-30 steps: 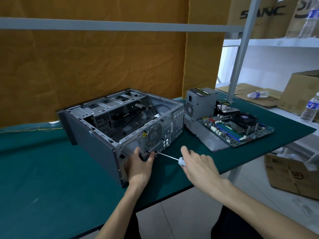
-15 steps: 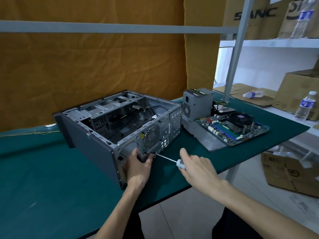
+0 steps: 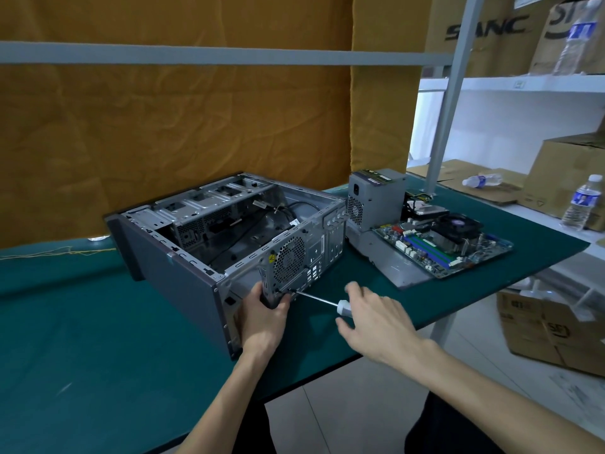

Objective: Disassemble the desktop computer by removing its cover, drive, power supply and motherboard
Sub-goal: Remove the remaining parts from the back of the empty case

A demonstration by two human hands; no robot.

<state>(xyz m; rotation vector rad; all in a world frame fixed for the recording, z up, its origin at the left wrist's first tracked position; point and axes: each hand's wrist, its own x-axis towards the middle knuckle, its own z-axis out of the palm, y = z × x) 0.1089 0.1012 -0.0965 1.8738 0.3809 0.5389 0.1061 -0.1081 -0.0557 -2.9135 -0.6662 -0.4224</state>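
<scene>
The open grey computer case [image 3: 183, 283] lies on its side on the green table [image 3: 82, 355], rear panel with the fan grille [image 3: 289, 258] facing me. My left hand [image 3: 263, 322] grips a dark part at the rear panel's lower corner. My right hand [image 3: 376, 319] holds the white handle of a screwdriver [image 3: 316, 298] between loosened thumb and fingers; its tip meets the rear panel beside my left thumb. To the right lie the power supply [image 3: 376, 198], the motherboard [image 3: 442, 247] on the flat grey cover [image 3: 393, 267], and a drive [image 3: 425, 209] behind them.
The table's front edge runs just below my hands. A grey frame post [image 3: 448, 103] rises behind the power supply. Cardboard boxes [image 3: 540, 332] stand on the floor at right. Water bottles [image 3: 581, 204] and more boxes sit on white shelves.
My right hand's fingers have loosened and spread around the screwdriver handle. My left hand stays on the case corner. My head has shifted slightly.
</scene>
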